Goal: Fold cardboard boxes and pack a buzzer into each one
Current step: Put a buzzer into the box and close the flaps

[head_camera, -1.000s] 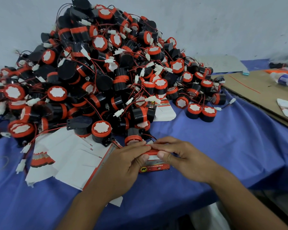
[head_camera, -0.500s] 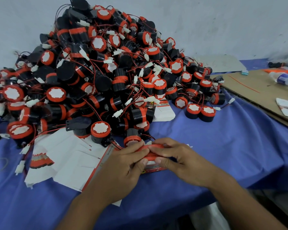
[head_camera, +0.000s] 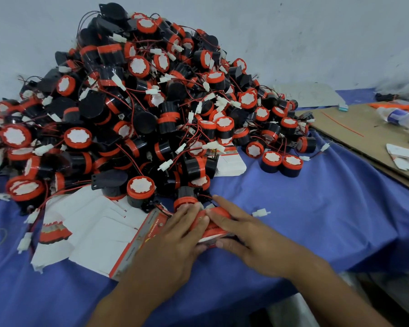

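1. Gripped a small red cardboard box (head_camera: 211, 228) from both sides, at the near middle of the worktop (head_camera: 316, 208), on its blue cloth
2. Left hand (head_camera: 175, 237) curled over the box's left end, fingers (head_camera: 191, 214) pressed on the red top flap, thumb tucked under the near edge
3. Right hand (head_camera: 246, 234) laid over the right end, fingers close together along the top, thumb pinching the near lower edge
4. Fingertips of the two hands touching at the middle of the box
5. Could not tell whether a buzzer sat inside the box
6. Heaped against the wall behind the hands: a big pile of buzzers (head_camera: 139, 102), black and red, with white discs, red wires and white plugs
7. Lay partly under the pile's near edge and the left hand: a fanned stack of flat box blanks (head_camera: 92, 232), white side up
8. Rested alone on the cloth just right of the right hand: a loose white plug (head_camera: 261, 212)
9. Stood side by side at the pile's right edge: two upright buzzers (head_camera: 281, 162)
10. Spread at the far right: a brown cardboard sheet (head_camera: 364, 138), with a plastic bottle (head_camera: 398, 116) lying on it
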`<state>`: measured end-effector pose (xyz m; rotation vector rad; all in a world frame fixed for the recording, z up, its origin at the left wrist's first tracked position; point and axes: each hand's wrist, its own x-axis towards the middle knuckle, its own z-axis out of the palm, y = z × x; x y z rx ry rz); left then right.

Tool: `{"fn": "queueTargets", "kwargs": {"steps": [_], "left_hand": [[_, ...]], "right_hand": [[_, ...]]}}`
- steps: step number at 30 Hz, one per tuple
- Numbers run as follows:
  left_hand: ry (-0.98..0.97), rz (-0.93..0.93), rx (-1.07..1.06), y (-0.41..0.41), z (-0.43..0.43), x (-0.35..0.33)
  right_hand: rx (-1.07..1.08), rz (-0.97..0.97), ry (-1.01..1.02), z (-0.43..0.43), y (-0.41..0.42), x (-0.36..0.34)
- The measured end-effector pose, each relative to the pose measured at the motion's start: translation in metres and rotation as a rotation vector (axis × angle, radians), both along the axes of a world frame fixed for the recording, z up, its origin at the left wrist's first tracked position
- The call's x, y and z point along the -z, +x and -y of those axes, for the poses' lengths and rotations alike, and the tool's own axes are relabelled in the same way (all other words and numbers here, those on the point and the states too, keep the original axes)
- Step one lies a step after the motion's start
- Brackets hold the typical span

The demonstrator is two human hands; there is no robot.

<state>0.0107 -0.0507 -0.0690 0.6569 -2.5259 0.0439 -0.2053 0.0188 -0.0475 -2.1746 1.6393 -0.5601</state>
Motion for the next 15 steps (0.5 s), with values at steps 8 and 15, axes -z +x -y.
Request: {"fn": "queueTargets", "kwargs": {"steps": [8, 15], "left_hand": [[0.079, -0.202, 0.030, 0.000, -0.006, -0.003], [-0.281, -0.109, 0.094, -0.006, -0.001, -0.004]], "right_hand": [[0.023, -0.005, -0.158, -0.002, 0.010, 0.006], [0.046, -0.085, -0.200, 0.000, 0.009, 0.012]]}}
